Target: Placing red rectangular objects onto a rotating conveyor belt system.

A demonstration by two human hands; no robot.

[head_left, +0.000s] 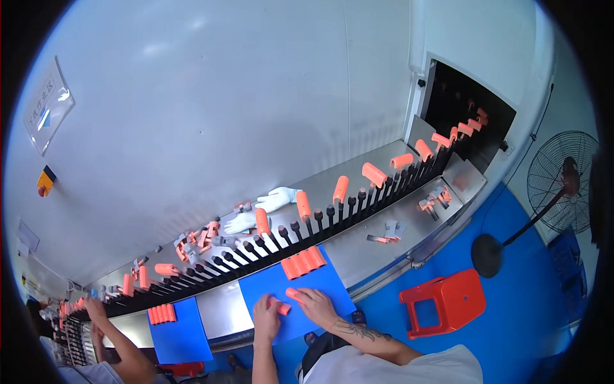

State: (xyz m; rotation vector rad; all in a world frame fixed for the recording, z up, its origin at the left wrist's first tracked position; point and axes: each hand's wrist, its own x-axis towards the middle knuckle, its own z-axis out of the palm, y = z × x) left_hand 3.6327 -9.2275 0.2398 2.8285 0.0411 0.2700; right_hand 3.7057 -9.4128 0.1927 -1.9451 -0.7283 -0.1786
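While both hands rest on the blue mat (323, 280), each pinches an orange sleeve.
Left hand (265, 318) grips one sleeve (282, 308); right hand (317, 304) fingers close on another (295, 295), long axes pointing toward each other.

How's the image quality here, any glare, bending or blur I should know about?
Head view: strong fisheye, so the conveyor rail bows and the corners go black; soft glare patches on the white wall; even lighting; the left hand and right hand look fairly sharp, while the rim smears.
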